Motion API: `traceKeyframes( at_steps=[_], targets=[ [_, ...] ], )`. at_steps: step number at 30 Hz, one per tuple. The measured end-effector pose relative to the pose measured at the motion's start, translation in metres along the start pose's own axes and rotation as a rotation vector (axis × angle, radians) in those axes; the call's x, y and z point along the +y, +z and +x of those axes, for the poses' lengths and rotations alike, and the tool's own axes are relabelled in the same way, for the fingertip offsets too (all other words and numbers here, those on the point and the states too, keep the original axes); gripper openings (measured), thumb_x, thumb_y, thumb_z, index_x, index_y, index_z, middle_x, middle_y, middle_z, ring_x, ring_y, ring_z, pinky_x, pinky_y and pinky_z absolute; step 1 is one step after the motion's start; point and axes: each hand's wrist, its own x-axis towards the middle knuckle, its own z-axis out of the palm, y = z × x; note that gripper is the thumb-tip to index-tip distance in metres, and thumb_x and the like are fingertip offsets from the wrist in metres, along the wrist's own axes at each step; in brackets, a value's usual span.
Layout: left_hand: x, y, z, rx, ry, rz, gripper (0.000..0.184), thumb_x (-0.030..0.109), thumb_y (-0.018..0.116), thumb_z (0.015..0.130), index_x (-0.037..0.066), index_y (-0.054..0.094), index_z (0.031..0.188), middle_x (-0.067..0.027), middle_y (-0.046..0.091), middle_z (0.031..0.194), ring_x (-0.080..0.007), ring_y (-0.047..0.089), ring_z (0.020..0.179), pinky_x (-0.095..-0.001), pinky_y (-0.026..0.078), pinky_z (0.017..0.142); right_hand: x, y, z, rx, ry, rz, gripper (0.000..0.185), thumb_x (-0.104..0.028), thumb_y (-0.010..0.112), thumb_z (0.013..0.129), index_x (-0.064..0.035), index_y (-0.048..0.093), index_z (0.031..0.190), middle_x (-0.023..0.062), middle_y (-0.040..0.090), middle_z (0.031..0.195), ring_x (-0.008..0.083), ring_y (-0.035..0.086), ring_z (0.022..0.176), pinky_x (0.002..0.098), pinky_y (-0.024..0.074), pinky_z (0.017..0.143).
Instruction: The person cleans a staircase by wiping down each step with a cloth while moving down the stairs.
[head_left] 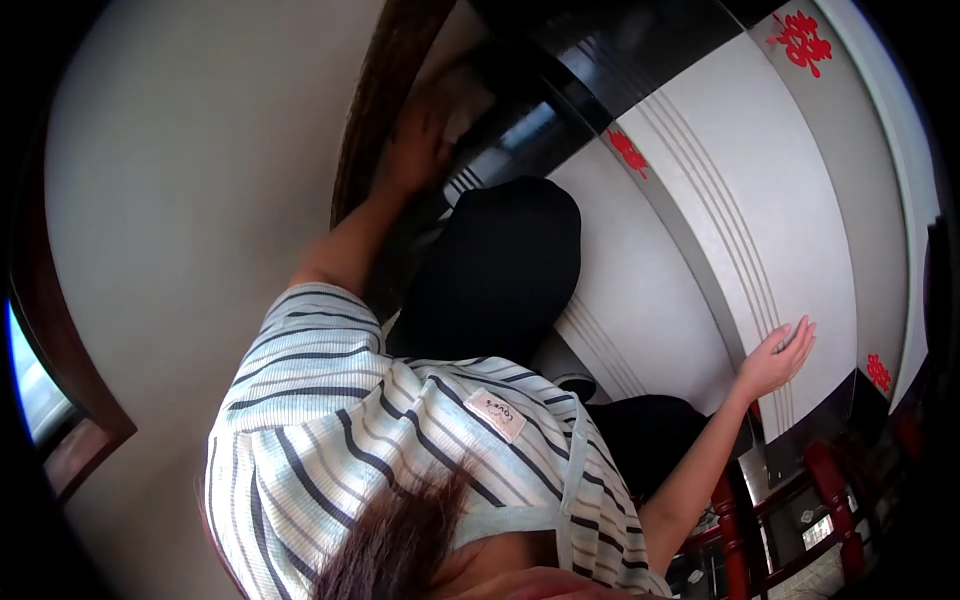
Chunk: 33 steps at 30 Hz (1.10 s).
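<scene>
My left hand (418,145) reaches out at the upper left, low beside the dark wall trim (385,90), over a black glossy part of the stairs. It is dim and smeared, and a pale blurred patch (468,105) lies by its fingers; whether it grips this cannot be told. My right hand (783,358) is held out over a white stair tread (745,150) on the right. Its fingers are stretched and slightly curled, with nothing seen in them. Whether it touches the tread is unclear.
Grey risers carry red paper-cut stickers (628,153). My black-clad knee (500,260) is bent over the steps, with part of a shoe (576,385) below. A plain wall (200,150) runs along the left. Dark red wooden balusters (830,500) stand at lower right.
</scene>
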Motion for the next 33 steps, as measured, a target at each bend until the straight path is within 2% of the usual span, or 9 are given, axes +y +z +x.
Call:
traceKeyframes(
  at_steps=[2,4,8,10,12,19,21,26,33],
  targets=[
    [0.013,0.004,-0.012,-0.051,-0.02,-0.011,0.06,0.003,0.065,0.064,0.01,0.054,0.123,-0.0142,0.046,0.132,-0.0377,0.045,0.118,-0.0457,0.035,0.101,-0.001,-0.002,0.001,-0.001,0.003,-0.007,0.037,-0.021,0.047,0.094,-0.006,0.053,0.127,0.0141,0.047,0.135,0.0317,0.041,0.127,0.0418,0.0305,0.106],
    [0.019,0.015,-0.018,-0.147,0.268,-0.127,0.062,0.004,0.067,0.063,0.01,0.054,0.123,-0.0144,0.047,0.131,-0.0375,0.045,0.118,-0.0456,0.035,0.101,0.0,-0.001,0.001,0.001,0.0,-0.03,0.037,-0.022,0.047,0.094,-0.006,0.053,0.127,0.0148,0.048,0.135,0.0324,0.042,0.127,0.0414,0.0322,0.104],
    [0.05,0.049,0.051,-0.147,0.383,-0.132,0.051,0.017,0.068,0.07,0.014,0.058,0.12,-0.0156,0.049,0.128,-0.0341,0.049,0.115,-0.0447,0.039,0.095,-0.002,-0.001,0.002,0.003,0.0,-0.007,0.037,-0.021,0.047,0.094,-0.0048,0.053,0.127,0.0159,0.048,0.135,0.0329,0.042,0.126,0.0417,0.0325,0.104],
    [0.071,0.068,0.085,-0.14,0.115,-0.152,0.045,0.019,0.065,0.07,0.013,0.058,0.115,-0.0126,0.051,0.124,-0.0342,0.048,0.115,-0.0449,0.041,0.094,0.0,0.0,0.003,0.025,-0.035,0.019,0.035,-0.017,0.05,0.092,-0.0037,0.055,0.124,0.0167,0.05,0.132,0.0349,0.043,0.124,0.0439,0.0328,0.104],
    [0.072,0.068,0.086,-0.108,0.19,-0.147,0.044,0.018,0.065,0.07,0.013,0.059,0.113,-0.012,0.052,0.122,-0.0342,0.047,0.116,-0.0458,0.04,0.094,0.007,0.001,0.004,0.025,-0.03,-0.017,0.035,-0.016,0.05,0.091,-0.0036,0.055,0.124,0.0167,0.05,0.132,0.0345,0.044,0.124,0.0435,0.0327,0.104],
    [0.099,0.092,0.066,-0.212,0.958,-0.281,0.051,0.016,0.068,0.067,0.017,0.057,0.117,-0.012,0.049,0.127,-0.0315,0.044,0.122,-0.0457,0.034,0.104,0.001,0.0,0.002,0.011,0.007,0.028,0.037,-0.019,0.048,0.092,-0.0075,0.053,0.126,0.0132,0.048,0.135,0.0313,0.04,0.128,0.0419,0.0283,0.106],
    [0.118,0.083,0.084,-0.467,0.969,-0.301,0.059,0.015,0.069,0.066,0.018,0.053,0.123,-0.0106,0.044,0.135,-0.0297,0.042,0.125,-0.0455,0.032,0.106,0.005,0.0,0.0,0.006,0.015,0.009,0.037,-0.019,0.048,0.092,-0.0076,0.053,0.127,0.0126,0.049,0.135,0.0311,0.04,0.128,0.0418,0.0282,0.106],
    [0.111,0.073,0.1,-0.563,0.974,-0.365,0.069,0.015,0.069,0.066,0.02,0.047,0.131,-0.0096,0.041,0.138,-0.03,0.04,0.127,-0.0461,0.031,0.106,-0.001,-0.003,0.002,-0.001,0.023,0.012,0.037,-0.02,0.048,0.092,-0.0077,0.053,0.126,0.0107,0.049,0.135,0.0305,0.039,0.129,0.0409,0.0282,0.106],
    [0.011,0.07,0.101,-0.272,0.635,-0.203,0.065,0.005,0.063,0.062,0.009,0.054,0.125,-0.0185,0.041,0.137,-0.037,0.039,0.125,-0.0485,0.032,0.103,0.022,-0.006,-0.008,0.032,0.013,-0.048,0.035,-0.022,0.051,0.091,-0.0075,0.055,0.123,0.0124,0.052,0.13,0.0306,0.043,0.125,0.0416,0.031,0.104]
  ],
)
